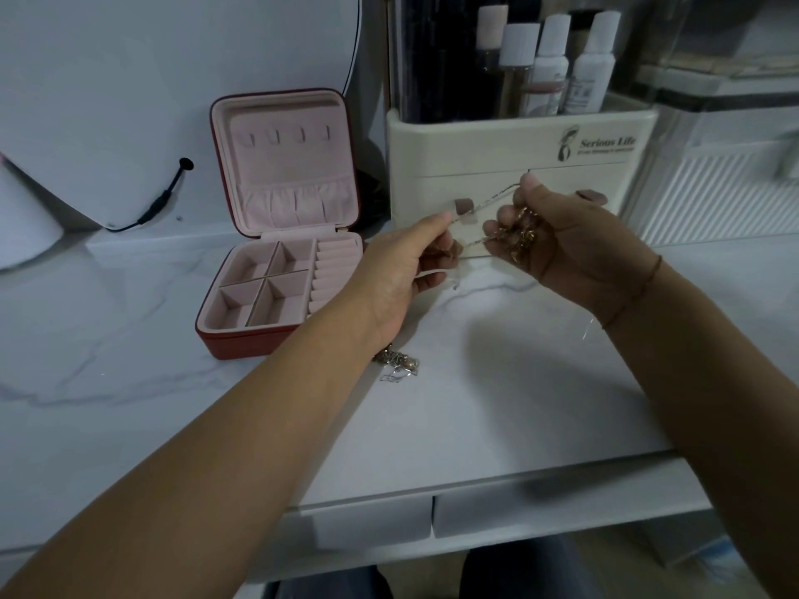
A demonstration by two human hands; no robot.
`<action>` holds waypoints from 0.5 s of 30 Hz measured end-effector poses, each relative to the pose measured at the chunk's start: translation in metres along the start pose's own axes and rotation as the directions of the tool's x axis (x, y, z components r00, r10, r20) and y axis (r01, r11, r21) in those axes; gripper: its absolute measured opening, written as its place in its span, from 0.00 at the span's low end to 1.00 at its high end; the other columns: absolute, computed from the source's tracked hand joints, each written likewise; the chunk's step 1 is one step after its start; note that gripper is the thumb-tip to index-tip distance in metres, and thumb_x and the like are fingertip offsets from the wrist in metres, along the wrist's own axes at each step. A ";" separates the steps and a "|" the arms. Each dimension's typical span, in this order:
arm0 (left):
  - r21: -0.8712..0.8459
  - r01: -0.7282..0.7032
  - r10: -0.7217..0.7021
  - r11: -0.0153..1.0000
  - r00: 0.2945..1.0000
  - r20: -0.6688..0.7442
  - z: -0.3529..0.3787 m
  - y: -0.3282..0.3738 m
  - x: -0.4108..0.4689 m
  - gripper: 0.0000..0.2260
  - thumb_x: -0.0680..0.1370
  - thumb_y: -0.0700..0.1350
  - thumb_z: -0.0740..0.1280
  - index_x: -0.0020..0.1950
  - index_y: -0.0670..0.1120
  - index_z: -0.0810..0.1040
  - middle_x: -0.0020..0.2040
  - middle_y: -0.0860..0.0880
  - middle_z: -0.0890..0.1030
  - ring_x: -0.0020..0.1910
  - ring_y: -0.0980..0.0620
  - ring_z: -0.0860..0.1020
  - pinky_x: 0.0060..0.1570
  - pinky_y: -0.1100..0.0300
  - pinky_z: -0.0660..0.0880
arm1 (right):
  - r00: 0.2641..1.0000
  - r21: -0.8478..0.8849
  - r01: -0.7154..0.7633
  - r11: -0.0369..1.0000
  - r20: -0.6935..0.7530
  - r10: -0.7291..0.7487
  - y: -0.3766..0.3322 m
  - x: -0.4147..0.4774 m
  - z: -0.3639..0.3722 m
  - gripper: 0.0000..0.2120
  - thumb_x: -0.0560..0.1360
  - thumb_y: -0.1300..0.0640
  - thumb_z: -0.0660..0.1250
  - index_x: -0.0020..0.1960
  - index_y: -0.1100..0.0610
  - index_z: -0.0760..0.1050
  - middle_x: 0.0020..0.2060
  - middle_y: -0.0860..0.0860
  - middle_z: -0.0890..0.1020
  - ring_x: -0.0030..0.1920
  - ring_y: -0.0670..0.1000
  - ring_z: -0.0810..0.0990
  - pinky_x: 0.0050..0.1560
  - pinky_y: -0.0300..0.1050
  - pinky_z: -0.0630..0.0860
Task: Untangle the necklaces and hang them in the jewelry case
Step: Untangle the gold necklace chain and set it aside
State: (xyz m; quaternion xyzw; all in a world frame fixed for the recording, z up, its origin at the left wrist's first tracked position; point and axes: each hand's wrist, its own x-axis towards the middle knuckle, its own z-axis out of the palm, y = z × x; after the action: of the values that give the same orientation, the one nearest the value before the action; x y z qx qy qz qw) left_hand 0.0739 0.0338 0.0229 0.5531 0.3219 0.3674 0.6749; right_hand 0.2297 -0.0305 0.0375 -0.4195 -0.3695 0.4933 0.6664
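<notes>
To the right of the open, pink-lined jewelry case [276, 227], the right hand [575, 239] grips a shiny gold clump of necklaces [521, 237]. The left hand [406, 261] pinches one thin chain [484, 204] stretched tight from the clump. A cream box [497, 166], also right of the case, says "Serious Life".

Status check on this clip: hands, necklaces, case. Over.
Left hand pinching thin silver chain strand; right hand gripping tangled gold necklace clump. Red jewelry case open, lid hooks empty. Loose chain pile on white marble tabletop, near case.
</notes>
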 end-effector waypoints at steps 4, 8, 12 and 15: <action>-0.050 0.009 -0.009 0.999 1.000 -0.012 0.001 0.001 0.001 0.15 0.78 0.47 0.64 0.32 0.48 0.73 0.32 0.52 0.80 0.34 0.55 0.77 0.42 0.60 0.71 | 0.996 -0.116 0.024 0.993 -0.078 -0.033 0.002 0.000 -0.001 0.14 0.81 0.55 0.61 0.37 0.56 0.69 0.25 0.48 0.73 0.30 0.46 0.76 0.34 0.40 0.76; -0.133 0.040 -0.035 0.990 0.998 0.044 0.001 0.002 0.000 0.13 0.79 0.46 0.64 0.35 0.47 0.73 0.35 0.50 0.82 0.34 0.55 0.81 0.44 0.60 0.75 | 0.985 -0.356 0.087 0.930 -0.110 -0.134 0.007 0.002 -0.003 0.10 0.79 0.54 0.63 0.40 0.56 0.70 0.24 0.46 0.73 0.28 0.46 0.75 0.29 0.38 0.71; -0.136 0.064 -0.046 0.989 0.990 0.134 0.002 0.001 -0.002 0.05 0.76 0.39 0.68 0.42 0.45 0.74 0.39 0.47 0.83 0.37 0.52 0.82 0.41 0.62 0.78 | 0.980 -0.339 0.117 0.934 -0.111 -0.163 0.005 0.000 -0.001 0.11 0.80 0.55 0.62 0.40 0.56 0.70 0.25 0.47 0.74 0.28 0.46 0.75 0.27 0.36 0.70; -0.113 0.050 -0.035 0.992 0.991 0.127 0.002 -0.004 -0.003 0.11 0.74 0.30 0.67 0.41 0.45 0.70 0.38 0.47 0.83 0.35 0.53 0.82 0.36 0.65 0.77 | 0.977 -0.324 0.132 0.937 -0.116 -0.178 0.004 -0.001 0.001 0.12 0.80 0.55 0.62 0.38 0.55 0.69 0.26 0.47 0.74 0.28 0.46 0.74 0.27 0.37 0.70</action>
State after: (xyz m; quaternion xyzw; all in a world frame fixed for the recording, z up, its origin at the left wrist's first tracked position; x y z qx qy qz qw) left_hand 0.0743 0.0295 0.0195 0.5280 0.2690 0.3356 0.7323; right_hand 0.2272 -0.0310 0.0338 -0.5244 -0.4263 0.3424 0.6527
